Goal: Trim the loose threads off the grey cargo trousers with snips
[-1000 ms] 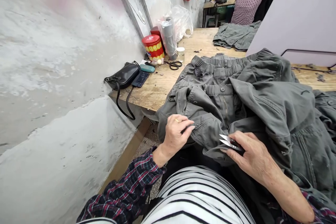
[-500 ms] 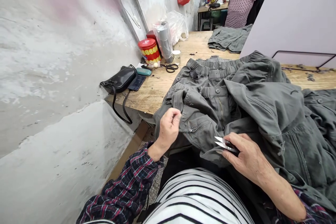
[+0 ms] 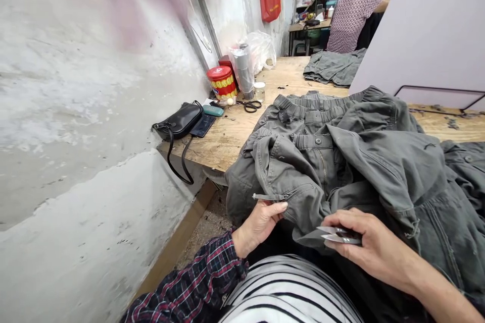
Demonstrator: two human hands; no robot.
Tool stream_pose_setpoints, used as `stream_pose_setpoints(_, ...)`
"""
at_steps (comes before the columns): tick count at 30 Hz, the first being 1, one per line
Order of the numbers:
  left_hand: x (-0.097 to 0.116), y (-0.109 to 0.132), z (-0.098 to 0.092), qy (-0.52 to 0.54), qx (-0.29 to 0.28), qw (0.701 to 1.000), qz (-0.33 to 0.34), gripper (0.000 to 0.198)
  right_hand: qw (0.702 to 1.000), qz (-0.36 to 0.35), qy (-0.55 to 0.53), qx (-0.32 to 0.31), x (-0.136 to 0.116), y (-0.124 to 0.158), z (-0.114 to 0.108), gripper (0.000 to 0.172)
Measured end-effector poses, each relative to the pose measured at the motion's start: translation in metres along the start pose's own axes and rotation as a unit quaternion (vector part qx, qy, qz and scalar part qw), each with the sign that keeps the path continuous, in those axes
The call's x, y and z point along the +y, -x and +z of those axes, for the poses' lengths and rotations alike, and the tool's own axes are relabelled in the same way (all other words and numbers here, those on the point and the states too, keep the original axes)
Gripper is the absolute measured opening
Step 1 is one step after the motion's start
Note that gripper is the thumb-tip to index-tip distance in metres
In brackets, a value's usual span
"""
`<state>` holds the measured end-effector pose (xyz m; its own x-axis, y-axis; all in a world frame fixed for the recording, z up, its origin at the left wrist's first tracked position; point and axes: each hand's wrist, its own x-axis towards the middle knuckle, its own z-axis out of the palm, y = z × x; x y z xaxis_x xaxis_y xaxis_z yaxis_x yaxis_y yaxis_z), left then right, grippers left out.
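Note:
Grey-green trousers (image 3: 303, 156) with an elastic waistband, a button and a brass zip lie over the table's front edge. My left hand (image 3: 261, 224) pinches the cloth by the pocket zip on their left side, thumb on top. A narrow strip (image 3: 267, 197) sticks out leftward just above those fingers. My right hand (image 3: 364, 242) is wrapped round a pair of thread snips (image 3: 339, 235), whose two pointed blades are parted and face left, close over the lower part of the trousers. The snips' handles are partly hidden by the palm.
On the wooden table (image 3: 212, 151) are a black purse (image 3: 180, 120), a phone (image 3: 203, 126), black-handled scissors (image 3: 252, 106), a red tin (image 3: 222, 82) and a wrapped grey flask (image 3: 244, 70). More folded garments (image 3: 333, 66) lie behind. A pale panel (image 3: 424, 35) stands right; a person (image 3: 352, 17) sits beyond.
My left hand has moved right and down from above the cloth and now grips it by the pocket zip. My right hand with the snips has shifted slightly; the view has tilted up a little.

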<state>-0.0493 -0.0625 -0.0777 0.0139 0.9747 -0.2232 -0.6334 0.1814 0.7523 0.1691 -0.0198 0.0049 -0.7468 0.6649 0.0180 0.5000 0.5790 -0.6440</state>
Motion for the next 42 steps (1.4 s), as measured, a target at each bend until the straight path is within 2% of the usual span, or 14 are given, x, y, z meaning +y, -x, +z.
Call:
stream_pose_setpoints(2, 0.004, 0.0, 0.007, -0.007, -0.003, 1.0, 0.015, 0.023, 0.998, -0.023, -0.05, 0.014, -0.006, -0.011, -0.007, 0.012)
stream_pose_setpoints(4, 0.008, 0.002, 0.011, -0.028, -0.005, 0.999, 0.032, 0.023, 0.994, -0.045, -0.058, 0.075, -0.012, -0.027, -0.008, 0.016)
stream_pose_setpoints(6, 0.012, 0.004, 0.014, -0.053, 0.001, 0.998, 0.043, 0.024, 0.991, -0.067, -0.011, 0.118, -0.017, -0.044, -0.004, 0.015)
stream_pose_setpoints(11, 0.021, 0.005, 0.019, -0.05, 0.001, 0.998, 0.028, 0.018, 0.962, -0.131, 0.185, 0.149, -0.024, -0.065, 0.017, 0.017)
stream_pose_setpoints(15, 0.022, 0.003, 0.02, -0.027, -0.018, 0.999, 0.003, 0.013, 0.947, -0.166, 0.201, 0.189, -0.022, -0.061, 0.026, 0.02)
stream_pose_setpoints(19, 0.02, 0.002, 0.019, -0.03, -0.017, 0.999, 0.001, 0.021, 0.963, -0.135, 0.099, 0.213, -0.012, -0.055, 0.021, 0.018)
stream_pose_setpoints(22, 0.02, 0.003, 0.018, -0.025, -0.015, 1.0, 0.001, 0.031, 0.964, -0.063, -0.008, 0.259, 0.001, -0.05, 0.006, 0.011)
stream_pose_setpoints(24, 0.02, 0.004, 0.017, -0.024, -0.015, 1.0, -0.006, 0.03, 0.96, 0.001, -0.012, 0.278, 0.009, -0.044, -0.005, 0.018)
stream_pose_setpoints(26, 0.02, 0.005, 0.016, -0.022, -0.01, 1.0, -0.014, 0.026, 0.963, 0.058, 0.057, 0.259, 0.014, -0.036, -0.013, 0.023)
stream_pose_setpoints(28, 0.02, 0.006, 0.015, -0.016, -0.002, 1.0, -0.021, 0.024, 0.962, 0.079, 0.154, 0.209, 0.014, -0.027, -0.015, 0.027)
stream_pose_setpoints(30, 0.019, 0.006, 0.014, -0.011, 0.0, 1.0, -0.027, 0.024, 0.959, 0.062, 0.226, 0.159, 0.012, -0.019, -0.013, 0.029)
stream_pose_setpoints(33, 0.018, 0.006, 0.014, -0.011, -0.001, 0.999, -0.03, 0.027, 0.96, 0.017, 0.25, 0.121, 0.011, -0.01, -0.006, 0.03)
stream_pose_setpoints(37, 0.018, 0.006, 0.015, -0.01, -0.002, 1.0, -0.028, 0.031, 0.958, 0.008, 0.255, 0.129, 0.014, -0.006, 0.0, 0.03)
stream_pose_setpoints(42, 0.019, 0.007, 0.015, -0.007, -0.014, 1.0, -0.022, 0.03, 0.965, 0.016, 0.177, 0.195, 0.013, -0.013, -0.002, 0.027)
